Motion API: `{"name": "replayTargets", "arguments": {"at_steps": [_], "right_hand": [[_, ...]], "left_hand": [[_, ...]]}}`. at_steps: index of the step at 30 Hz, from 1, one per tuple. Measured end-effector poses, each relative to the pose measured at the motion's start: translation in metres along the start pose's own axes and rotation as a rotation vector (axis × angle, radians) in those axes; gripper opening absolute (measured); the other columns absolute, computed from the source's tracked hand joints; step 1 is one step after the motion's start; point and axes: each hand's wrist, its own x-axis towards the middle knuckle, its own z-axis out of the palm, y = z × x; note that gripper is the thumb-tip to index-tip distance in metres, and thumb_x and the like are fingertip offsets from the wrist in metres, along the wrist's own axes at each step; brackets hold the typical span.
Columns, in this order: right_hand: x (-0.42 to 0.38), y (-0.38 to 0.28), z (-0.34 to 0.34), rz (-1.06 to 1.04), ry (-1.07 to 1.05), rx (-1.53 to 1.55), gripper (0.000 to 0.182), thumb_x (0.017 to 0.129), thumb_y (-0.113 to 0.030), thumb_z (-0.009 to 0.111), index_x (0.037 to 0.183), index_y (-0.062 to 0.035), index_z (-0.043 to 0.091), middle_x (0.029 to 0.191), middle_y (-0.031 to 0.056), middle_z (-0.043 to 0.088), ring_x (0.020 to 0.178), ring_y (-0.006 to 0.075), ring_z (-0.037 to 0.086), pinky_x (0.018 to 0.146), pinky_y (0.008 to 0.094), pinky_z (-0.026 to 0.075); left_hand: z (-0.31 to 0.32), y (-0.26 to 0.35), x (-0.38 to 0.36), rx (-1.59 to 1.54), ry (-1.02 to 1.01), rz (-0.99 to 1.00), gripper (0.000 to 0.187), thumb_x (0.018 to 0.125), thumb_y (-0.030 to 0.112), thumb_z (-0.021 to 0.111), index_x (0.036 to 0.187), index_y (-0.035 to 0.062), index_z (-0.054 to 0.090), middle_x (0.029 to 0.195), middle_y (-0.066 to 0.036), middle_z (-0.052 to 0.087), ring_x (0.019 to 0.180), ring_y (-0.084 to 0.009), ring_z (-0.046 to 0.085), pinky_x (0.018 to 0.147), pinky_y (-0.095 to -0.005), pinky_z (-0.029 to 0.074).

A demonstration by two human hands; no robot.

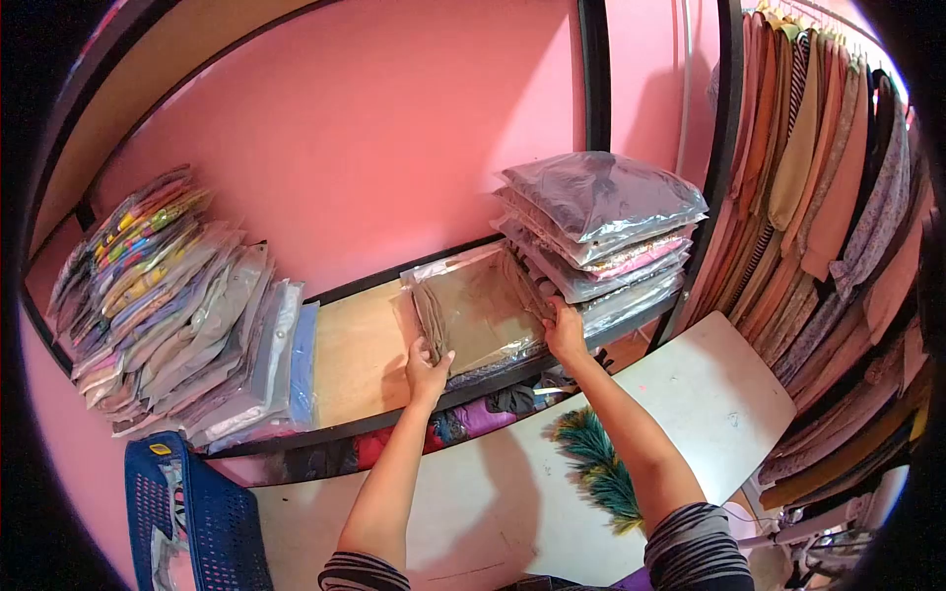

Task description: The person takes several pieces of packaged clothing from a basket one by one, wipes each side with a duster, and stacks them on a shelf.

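Brown folded garments in clear plastic bags [483, 305] lie on the wooden shelf between my two hands. My left hand [429, 374] is closed around the lower end of a brown bagged garment [430, 313] standing on its edge at the left. At the other side, my right hand [565, 333] grips the near end of another brown bagged garment [527, 284], close beside a tall stack of bagged clothes [601, 212]. Its fingertips are partly hidden behind the plastic.
Leaning piles of bagged clothes [197, 325] fill the shelf's left end. Below stand a white table [394, 502], a blue basket [192, 512] and a green feathery duster [596, 463]. Clothes hang on a rack [818, 197] at right. Dark posts [594, 79] frame the shelf.
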Motion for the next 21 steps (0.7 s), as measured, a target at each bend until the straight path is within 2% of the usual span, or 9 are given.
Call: {"name": "replayTargets", "arguments": {"at_steps": [5,7,9,11,13,15,19,20,21], "right_hand": [[-0.018,-0.006,-0.007,-0.109,0.061,0.015,0.038,0.067,-0.003,0.060,0.102,-0.0015,0.046,0.095,0.0241,0.049,0.088,0.0397,0.047,0.074,0.0422,0.040],[-0.038,-0.019,-0.017,-0.238,0.071,-0.156,0.044,0.067,-0.007,0.061,0.107,-0.0007,0.043,0.103,0.0244,0.043,0.092,0.0404,0.044,0.078,0.0430,0.038],[-0.068,-0.031,-0.026,-0.267,0.087,-0.132,0.044,0.067,-0.007,0.061,0.107,-0.0013,0.043,0.104,0.0235,0.043,0.093,0.0396,0.043,0.079,0.0428,0.037],[-0.104,-0.038,-0.031,-0.317,0.120,-0.086,0.044,0.067,-0.008,0.062,0.107,-0.0025,0.043,0.105,0.0218,0.042,0.096,0.0379,0.042,0.081,0.0425,0.036],[-0.154,-0.035,-0.032,-0.315,0.041,-0.020,0.044,0.067,-0.007,0.061,0.107,-0.0027,0.044,0.105,0.0214,0.041,0.096,0.0376,0.041,0.082,0.0423,0.035],[-0.213,-0.022,-0.028,-0.255,-0.147,-0.046,0.045,0.066,-0.006,0.062,0.107,-0.0038,0.044,0.103,0.0204,0.041,0.095,0.0355,0.041,0.082,0.0390,0.035],[-0.321,-0.017,-0.032,-0.158,-0.496,-0.005,0.043,0.068,-0.007,0.058,0.108,-0.0018,0.045,0.105,0.0207,0.042,0.098,0.0359,0.040,0.084,0.0402,0.036],[-0.337,-0.020,-0.034,-0.177,-0.522,0.004,0.043,0.068,-0.007,0.058,0.108,-0.0018,0.045,0.105,0.0207,0.042,0.098,0.0359,0.040,0.084,0.0402,0.036],[-0.352,-0.027,-0.038,-0.194,-0.552,0.011,0.041,0.068,-0.008,0.057,0.107,-0.0008,0.045,0.104,0.0206,0.043,0.097,0.0361,0.042,0.083,0.0405,0.037]], "left_hand": [[-0.008,0.018,-0.021,0.007,0.016,0.027,0.057,0.068,0.014,0.067,0.115,-0.0026,0.038,0.092,-0.015,0.055,0.077,-0.0181,0.056,0.067,-0.0296,0.046],[-0.017,0.020,-0.034,0.034,0.025,0.144,0.054,0.070,0.015,0.066,0.114,-0.0024,0.039,0.093,-0.016,0.054,0.077,-0.0190,0.056,0.066,-0.0300,0.046],[-0.028,0.015,-0.051,0.103,0.047,0.195,0.048,0.071,0.012,0.063,0.111,-0.0030,0.042,0.096,-0.017,0.053,0.081,-0.0216,0.055,0.067,-0.0306,0.046],[-0.040,-0.001,-0.075,0.169,0.138,0.512,0.040,0.072,0.009,0.061,0.107,-0.0018,0.045,0.095,-0.017,0.051,0.083,-0.0242,0.054,0.067,-0.0307,0.045],[-0.060,-0.004,-0.122,0.068,0.048,0.362,0.034,0.072,0.007,0.059,0.103,0.0006,0.047,0.094,-0.016,0.051,0.082,-0.0258,0.052,0.065,-0.0308,0.044],[-0.087,-0.018,-0.173,0.239,0.008,0.442,0.029,0.071,0.007,0.059,0.098,0.0018,0.050,0.092,-0.015,0.051,0.080,-0.0266,0.052,0.064,-0.0307,0.044],[-0.147,-0.100,-0.276,0.382,-0.241,0.075,0.029,0.069,0.009,0.060,0.097,0.0028,0.053,0.096,-0.016,0.052,0.086,-0.0272,0.052,0.070,-0.0307,0.046],[-0.167,-0.119,-0.297,0.383,-0.214,0.055,0.029,0.069,0.009,0.060,0.097,0.0028,0.053,0.096,-0.016,0.052,0.086,-0.0272,0.052,0.070,-0.0307,0.046],[-0.187,-0.135,-0.318,0.502,-0.355,0.022,0.032,0.069,0.010,0.060,0.099,0.0031,0.053,0.098,-0.016,0.051,0.089,-0.0278,0.051,0.073,-0.0316,0.045]]}}
